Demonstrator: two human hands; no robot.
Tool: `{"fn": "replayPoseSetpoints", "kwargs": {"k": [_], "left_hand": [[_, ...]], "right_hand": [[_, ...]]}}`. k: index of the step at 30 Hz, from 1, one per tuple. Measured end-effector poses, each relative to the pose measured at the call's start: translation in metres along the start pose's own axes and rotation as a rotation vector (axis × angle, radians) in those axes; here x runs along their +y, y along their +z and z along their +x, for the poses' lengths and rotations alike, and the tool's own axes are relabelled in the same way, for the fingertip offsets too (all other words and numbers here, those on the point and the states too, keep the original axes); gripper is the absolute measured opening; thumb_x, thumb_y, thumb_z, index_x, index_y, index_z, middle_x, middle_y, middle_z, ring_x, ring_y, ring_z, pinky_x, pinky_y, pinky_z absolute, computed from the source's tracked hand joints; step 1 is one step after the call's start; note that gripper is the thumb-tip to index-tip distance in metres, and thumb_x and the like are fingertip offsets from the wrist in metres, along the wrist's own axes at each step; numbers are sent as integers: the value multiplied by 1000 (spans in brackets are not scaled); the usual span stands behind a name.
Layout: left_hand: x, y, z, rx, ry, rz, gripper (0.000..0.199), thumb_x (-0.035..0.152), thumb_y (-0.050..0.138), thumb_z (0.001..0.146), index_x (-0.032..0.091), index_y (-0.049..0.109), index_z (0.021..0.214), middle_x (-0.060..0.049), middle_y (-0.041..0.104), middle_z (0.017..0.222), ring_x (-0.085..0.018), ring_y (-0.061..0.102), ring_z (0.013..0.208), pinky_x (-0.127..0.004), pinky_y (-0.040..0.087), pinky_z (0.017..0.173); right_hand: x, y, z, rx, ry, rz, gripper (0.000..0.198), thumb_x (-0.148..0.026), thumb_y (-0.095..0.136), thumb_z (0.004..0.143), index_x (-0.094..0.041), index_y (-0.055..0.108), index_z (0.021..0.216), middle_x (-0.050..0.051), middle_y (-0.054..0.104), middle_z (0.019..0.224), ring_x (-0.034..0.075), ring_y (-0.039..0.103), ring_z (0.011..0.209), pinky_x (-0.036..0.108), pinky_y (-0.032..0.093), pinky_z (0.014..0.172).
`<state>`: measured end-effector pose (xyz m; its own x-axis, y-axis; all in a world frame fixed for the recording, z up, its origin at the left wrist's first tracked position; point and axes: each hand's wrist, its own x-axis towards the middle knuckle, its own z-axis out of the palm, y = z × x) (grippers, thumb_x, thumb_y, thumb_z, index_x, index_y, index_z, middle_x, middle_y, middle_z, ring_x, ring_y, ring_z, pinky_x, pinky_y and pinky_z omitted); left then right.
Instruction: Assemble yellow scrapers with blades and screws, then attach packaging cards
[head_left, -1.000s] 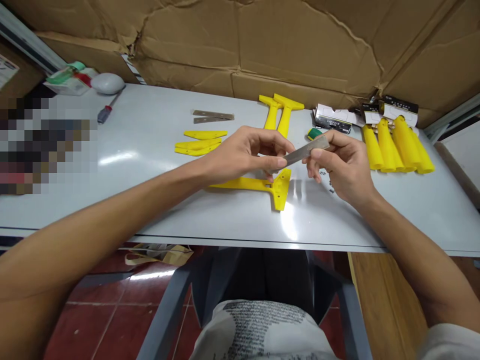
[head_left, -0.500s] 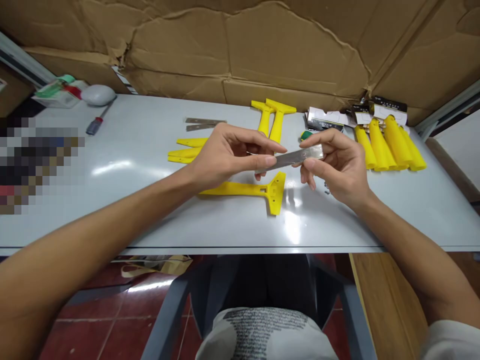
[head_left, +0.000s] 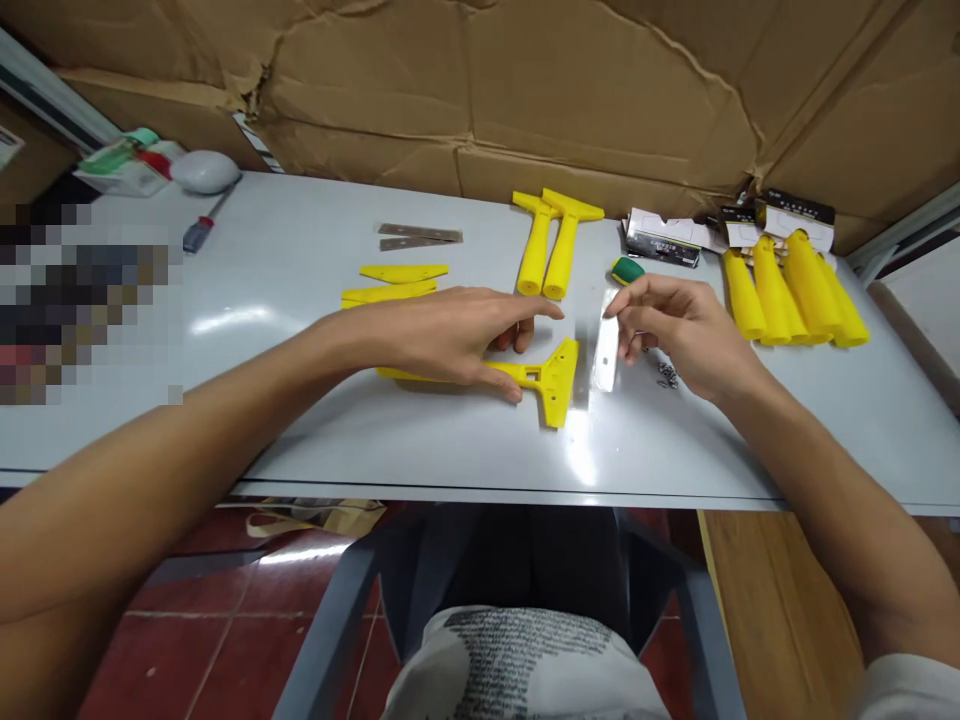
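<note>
Between the thumb and fingers of my right hand (head_left: 675, 330) is a flat metal blade (head_left: 606, 350), held upright by its far end. My left hand (head_left: 472, 335) is open, its thumb and index finger spread above a yellow scraper handle (head_left: 556, 385). That handle lies flat with its wide head toward the blade, and my left hand hides part of its shaft. Yellow blade-cover strips (head_left: 403, 273) lie beyond my left wrist. A green and yellow screwdriver grip (head_left: 627, 270) shows behind my right fingers. Small screws (head_left: 667, 375) sit in a pile beside my right hand.
Two more metal blades (head_left: 420, 238) lie farther back. Two yellow scraper handles (head_left: 564, 240) rest near the cardboard wall (head_left: 585, 90). At the right are yellow handles (head_left: 806, 285) with black and white packaging (head_left: 664, 240). A screwdriver (head_left: 199, 232) lies far left.
My left hand has let go of the blade and moved down over the yellow scraper handle. My right hand keeps the blade, now turned from nearly level to upright.
</note>
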<state>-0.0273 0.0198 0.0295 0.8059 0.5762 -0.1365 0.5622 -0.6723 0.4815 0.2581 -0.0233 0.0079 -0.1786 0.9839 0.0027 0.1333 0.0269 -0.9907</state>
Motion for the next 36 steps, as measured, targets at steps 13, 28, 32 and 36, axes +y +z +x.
{"fn": "replayPoseSetpoints", "kwargs": {"k": [13, 28, 32, 36], "left_hand": [[9, 25, 11, 200, 64, -97, 46, 31, 74, 86, 16, 69, 130, 4, 68, 84, -14, 62, 72, -28, 41, 69], [10, 27, 10, 242, 95, -12, 21, 20, 77, 84, 17, 74, 105, 5, 65, 76, -10, 54, 66, -26, 33, 64], [8, 21, 9, 182, 121, 29, 16, 23, 81, 86, 17, 76, 100, 3, 68, 80, -11, 54, 68, -27, 33, 67], [6, 12, 6, 96, 111, 4, 24, 33, 85, 90, 18, 79, 107, 1, 73, 86, -12, 59, 72, -27, 38, 72]], "right_hand": [[12, 4, -3, -227, 37, -201, 30, -24, 83, 80, -19, 68, 105, 0, 70, 86, 14, 69, 68, 31, 58, 63], [14, 6, -5, -29, -227, -764, 30, -36, 91, 88, -20, 78, 110, 3, 61, 91, 16, 56, 81, 34, 46, 79], [11, 8, -6, -172, -167, -798, 17, -32, 83, 97, -18, 75, 91, 4, 67, 93, 13, 56, 77, 32, 43, 76], [9, 9, -3, -244, -133, -813, 17, -31, 82, 98, -18, 75, 91, 2, 70, 89, 14, 57, 78, 32, 42, 78]]}}
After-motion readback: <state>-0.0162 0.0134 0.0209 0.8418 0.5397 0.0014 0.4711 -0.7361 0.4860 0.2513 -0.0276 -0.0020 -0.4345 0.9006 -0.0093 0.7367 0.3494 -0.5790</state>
